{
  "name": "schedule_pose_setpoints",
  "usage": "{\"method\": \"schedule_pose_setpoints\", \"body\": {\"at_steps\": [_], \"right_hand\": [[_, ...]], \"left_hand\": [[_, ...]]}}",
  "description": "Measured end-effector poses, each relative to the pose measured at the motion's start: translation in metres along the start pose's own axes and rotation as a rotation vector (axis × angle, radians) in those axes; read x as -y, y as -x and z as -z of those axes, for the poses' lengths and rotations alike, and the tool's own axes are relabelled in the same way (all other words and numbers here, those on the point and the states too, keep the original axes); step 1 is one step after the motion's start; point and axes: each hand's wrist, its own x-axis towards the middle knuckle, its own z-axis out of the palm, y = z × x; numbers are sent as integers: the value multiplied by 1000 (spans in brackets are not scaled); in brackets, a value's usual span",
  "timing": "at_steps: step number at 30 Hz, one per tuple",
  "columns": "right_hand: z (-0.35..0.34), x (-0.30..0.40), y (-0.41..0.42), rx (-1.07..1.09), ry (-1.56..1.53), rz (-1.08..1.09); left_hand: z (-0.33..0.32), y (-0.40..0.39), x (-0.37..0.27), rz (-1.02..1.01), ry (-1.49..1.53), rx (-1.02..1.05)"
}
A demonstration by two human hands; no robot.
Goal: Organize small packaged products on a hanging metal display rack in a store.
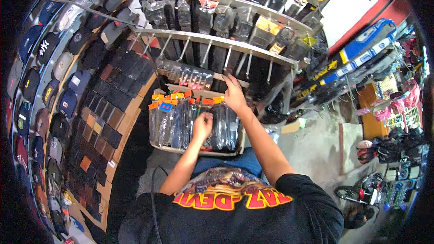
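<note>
A box (197,153) stands in front of me, packed with clear plastic packets (169,122) of dark goods topped by orange cards. Over the middle of those packets is my left hand (202,126), its fingers curled; whether they pinch anything cannot be seen. My right hand (233,90) reaches farther forward, past the box's far side, with its fingertips at a pale strip (220,76) below the hooks. Whether it grips something there is unclear. Just left of those fingertips lies a row of small packaged items (190,75). Metal hooks (228,58) project from a rail (217,40) above.
Higher rails carry plastic-wrapped goods (242,20) on hooks. To my left are a sloping board of dark wallets (105,108) and shelves of caps (71,81). Long blue-and-white packages (366,44) hang at right, above a concrete floor (315,145). A toy motorcycle (359,189) is at lower right.
</note>
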Motion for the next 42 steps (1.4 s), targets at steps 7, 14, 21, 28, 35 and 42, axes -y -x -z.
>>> {"method": "schedule_pose_setpoints", "body": {"at_steps": [7, 14, 21, 28, 35, 42], "right_hand": [[89, 34, 54, -17, -246, -100], [108, 4, 65, -86, -648, -249], [149, -25, 62, -112, -951, -429], [157, -42, 50, -110, -933, -457], [151, -43, 44, -69, -830, -425], [131, -45, 50, -231, -634, -429]], "left_hand": [[-46, -49, -13, -64, 15, 38], [-149, -94, 8, -280, -91, 98], [-174, -89, -38, 13, 80, 113], [-170, -82, -53, -41, 83, 121], [-119, -101, 3, 51, 271, 71], [-79, -113, -46, -28, 218, 65]]}}
